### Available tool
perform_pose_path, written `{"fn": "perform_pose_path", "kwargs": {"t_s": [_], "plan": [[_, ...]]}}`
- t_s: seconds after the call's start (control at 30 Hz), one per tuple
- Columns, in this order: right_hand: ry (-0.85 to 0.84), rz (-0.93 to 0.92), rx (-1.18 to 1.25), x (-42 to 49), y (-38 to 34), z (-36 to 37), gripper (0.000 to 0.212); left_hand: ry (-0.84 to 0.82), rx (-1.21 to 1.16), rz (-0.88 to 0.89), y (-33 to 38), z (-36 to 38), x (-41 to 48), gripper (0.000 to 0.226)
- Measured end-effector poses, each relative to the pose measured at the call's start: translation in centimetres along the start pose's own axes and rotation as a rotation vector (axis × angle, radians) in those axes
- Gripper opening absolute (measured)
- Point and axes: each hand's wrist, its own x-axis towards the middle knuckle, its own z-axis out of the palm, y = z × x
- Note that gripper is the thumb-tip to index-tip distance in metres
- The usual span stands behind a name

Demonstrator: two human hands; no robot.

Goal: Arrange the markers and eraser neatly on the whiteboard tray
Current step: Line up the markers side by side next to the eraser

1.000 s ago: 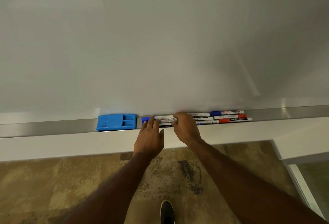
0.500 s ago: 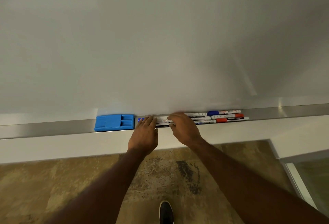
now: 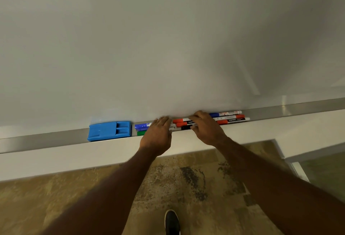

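Observation:
A silver whiteboard tray [image 3: 46, 141] runs across the view below the whiteboard. The blue eraser [image 3: 109, 131] lies flat in it at the left. Just to its right show a blue marker cap [image 3: 141, 126] and a green marker cap [image 3: 141, 133]. My left hand [image 3: 158, 136] lies flat over those markers' bodies, fingers together. Red marker caps [image 3: 179, 121] and a black marker cap [image 3: 186, 127] show between my hands. My right hand [image 3: 207, 128] curls down over that bundle. Beyond it lie a blue marker [image 3: 224, 114] and red-and-black markers [image 3: 233, 120], side by side.
The white wall ledge [image 3: 74, 158] juts out under the tray. Brown patterned floor and my dark shoe [image 3: 171, 221] are below. A glass panel with a white frame [image 3: 298, 162] stands at the lower right. The tray continues to the right [image 3: 298, 107].
My hands have drawn apart along the tray. Red and black caps now show between them, and a green cap shows beside the blue one near the eraser.

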Motion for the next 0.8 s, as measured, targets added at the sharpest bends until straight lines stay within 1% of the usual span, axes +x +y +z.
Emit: {"fn": "perform_pose_path", "kwargs": {"t_s": [0.1, 0.17, 0.33, 0.4, 0.53, 0.63, 0.8], "plan": [[0.035, 0.022, 0.006, -0.2, 0.1, 0.0, 0.036, -0.033, 0.026, 0.017, 1.0, 0.4, 0.8, 0.051], [0.048, 0.054, 0.019, -0.7, 0.2, 0.2, 0.038, -0.055, 0.040, 0.005, 1.4, 0.8, 1.1, 0.049], [-0.019, 0.086, 0.007, -2.2, 0.3, 1.5, 0.050, -0.086, 0.056, 0.005, 1.9, 1.2, 1.4, 0.051], [-0.006, 0.074, 0.011, -2.4, 0.2, 2.0, 0.051, -0.080, 0.060, 0.010, 1.8, 1.2, 1.3, 0.051], [0.011, -0.010, -0.001, -2.8, 0.0, 3.1, 0.050, -0.092, 0.079, 0.018, 1.6, 1.3, 1.2, 0.053], [0.020, -0.010, 0.010, -2.9, -0.2, 3.6, 0.053, -0.088, 0.086, 0.027, 1.5, 1.4, 1.1, 0.052], [-0.032, -0.088, -0.002, -2.6, -0.8, 3.6, 0.060, -0.062, 0.077, 0.059, 1.1, 1.4, 1.1, 0.046]]}}
